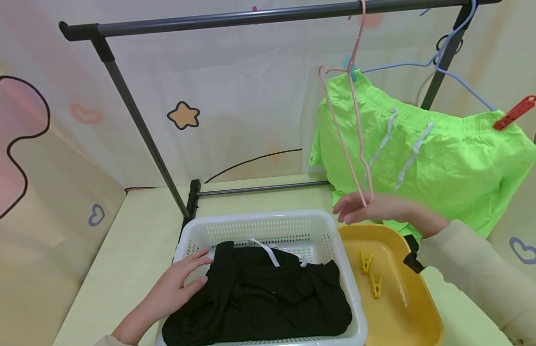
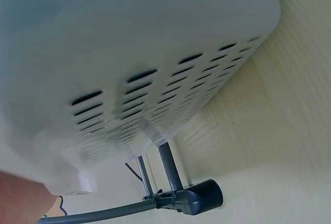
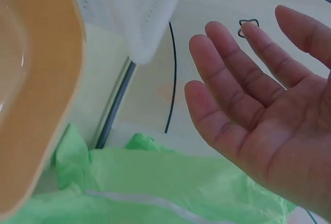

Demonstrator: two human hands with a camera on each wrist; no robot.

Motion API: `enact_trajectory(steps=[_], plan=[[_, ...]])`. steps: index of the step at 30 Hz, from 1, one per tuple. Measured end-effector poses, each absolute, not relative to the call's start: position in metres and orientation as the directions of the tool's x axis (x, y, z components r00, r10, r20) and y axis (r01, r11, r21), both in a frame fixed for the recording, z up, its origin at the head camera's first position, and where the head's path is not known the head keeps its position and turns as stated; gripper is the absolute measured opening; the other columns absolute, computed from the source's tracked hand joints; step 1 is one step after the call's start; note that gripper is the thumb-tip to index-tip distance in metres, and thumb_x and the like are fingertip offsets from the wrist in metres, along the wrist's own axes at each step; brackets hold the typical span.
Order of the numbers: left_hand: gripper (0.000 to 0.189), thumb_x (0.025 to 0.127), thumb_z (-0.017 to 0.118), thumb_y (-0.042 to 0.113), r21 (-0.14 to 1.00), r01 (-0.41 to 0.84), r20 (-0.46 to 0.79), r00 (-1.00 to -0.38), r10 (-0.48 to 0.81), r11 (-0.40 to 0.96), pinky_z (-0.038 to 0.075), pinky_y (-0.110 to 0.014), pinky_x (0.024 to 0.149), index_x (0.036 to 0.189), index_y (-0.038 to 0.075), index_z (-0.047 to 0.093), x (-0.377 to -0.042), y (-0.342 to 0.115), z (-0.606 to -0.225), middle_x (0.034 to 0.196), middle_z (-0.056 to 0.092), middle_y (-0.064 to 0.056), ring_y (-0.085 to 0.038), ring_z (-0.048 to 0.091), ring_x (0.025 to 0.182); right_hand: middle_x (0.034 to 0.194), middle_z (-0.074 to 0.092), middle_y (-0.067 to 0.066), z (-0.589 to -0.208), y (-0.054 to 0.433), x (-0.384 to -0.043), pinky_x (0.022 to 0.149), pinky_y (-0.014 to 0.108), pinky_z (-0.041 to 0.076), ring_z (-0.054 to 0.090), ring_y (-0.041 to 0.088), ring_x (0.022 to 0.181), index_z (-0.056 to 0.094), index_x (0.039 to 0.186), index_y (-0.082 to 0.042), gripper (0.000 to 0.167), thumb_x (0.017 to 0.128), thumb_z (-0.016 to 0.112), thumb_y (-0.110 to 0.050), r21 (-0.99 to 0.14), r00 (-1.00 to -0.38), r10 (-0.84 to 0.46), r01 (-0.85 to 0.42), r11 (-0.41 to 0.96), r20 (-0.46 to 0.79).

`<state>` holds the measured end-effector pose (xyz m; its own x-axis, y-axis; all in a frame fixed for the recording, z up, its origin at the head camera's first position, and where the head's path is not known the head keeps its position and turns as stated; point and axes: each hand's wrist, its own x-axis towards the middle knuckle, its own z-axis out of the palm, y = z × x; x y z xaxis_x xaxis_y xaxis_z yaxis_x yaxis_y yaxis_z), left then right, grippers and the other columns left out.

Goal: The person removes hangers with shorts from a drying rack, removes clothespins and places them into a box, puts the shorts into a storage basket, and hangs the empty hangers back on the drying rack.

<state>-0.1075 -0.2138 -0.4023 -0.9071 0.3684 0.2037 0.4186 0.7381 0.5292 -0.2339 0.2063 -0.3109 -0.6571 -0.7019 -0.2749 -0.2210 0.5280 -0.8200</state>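
Note:
My left hand [image 1: 177, 286] reaches over the left rim of a white perforated basket [image 1: 268, 218], fingers extended beside a black garment with a white drawstring [image 1: 276, 298]. That garment lies folded in the basket. On the other side, my right hand [image 1: 376, 209] is at the lower end of a pink hanger [image 1: 356, 45], which overlaps it in the head view. Its fingers are loosely bent, with nothing in the palm, in the right wrist view. Behind it, bright green shorts [image 1: 449, 158] hang from a blue hanger [image 1: 397, 64], with a red clothespin [image 1: 515, 113] at one waistband corner.
A dark metal rack [image 1: 229, 21] spans the back, its left leg [image 1: 142, 122] standing behind the basket. Right of the basket, a yellow basin [image 1: 410, 312] holds two yellow clothespins [image 1: 376, 285]. Pale tabletop [image 1: 116, 269] shows on the left. A patterned curtain [image 1: 250, 96] hangs behind.

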Motion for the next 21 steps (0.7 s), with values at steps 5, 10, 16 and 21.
enact_trajectory(steps=[5,10,16,21], plan=[[0.030,0.083,0.060,0.011,0.513,0.437,0.242,-0.899,0.364,0.739,0.041,-0.049,0.086,0.113,0.008,0.057,-0.106,-0.215,-0.402,0.129,0.048,-0.011,-0.030,0.046,0.117,0.108,0.058,0.010,-0.298,0.220,-0.236,0.084,0.024,0.043,0.057,0.007,0.096,0.049,0.116,0.001,0.035,0.085,0.056,-0.016,-0.812,-0.696,-0.677,-0.241,0.532,-0.238],[0.030,0.082,0.060,0.010,0.497,0.447,0.270,-0.894,0.357,0.744,0.042,-0.048,0.086,0.112,0.008,0.057,-0.107,-0.218,-0.405,0.128,0.050,-0.010,-0.029,0.047,0.116,0.111,0.057,0.009,-0.286,0.229,-0.238,0.086,0.023,0.042,0.056,0.005,0.097,0.048,0.117,0.002,0.035,0.087,0.054,-0.014,-0.805,-0.715,-0.664,-0.254,0.536,-0.217],[0.030,0.081,0.061,0.009,0.496,0.443,0.278,-0.896,0.347,0.746,0.042,-0.048,0.085,0.111,0.009,0.058,-0.108,-0.219,-0.408,0.127,0.050,-0.011,-0.029,0.047,0.116,0.105,0.060,-0.002,-0.278,0.240,-0.241,0.088,0.029,0.041,0.056,0.007,0.096,0.047,0.118,0.002,0.034,0.090,0.049,-0.016,-0.800,-0.743,-0.642,-0.265,0.539,-0.186],[0.032,0.082,0.060,0.008,0.561,0.370,0.194,-0.929,0.317,0.741,0.040,-0.050,0.089,0.113,0.010,0.057,-0.109,-0.219,-0.406,0.131,0.047,-0.011,-0.031,0.044,0.119,0.104,0.060,-0.005,-0.270,0.248,-0.244,0.083,0.029,0.043,0.056,0.007,0.096,0.048,0.117,-0.001,0.031,0.091,0.047,-0.018,-0.789,-0.784,-0.609,-0.298,0.538,-0.119]])
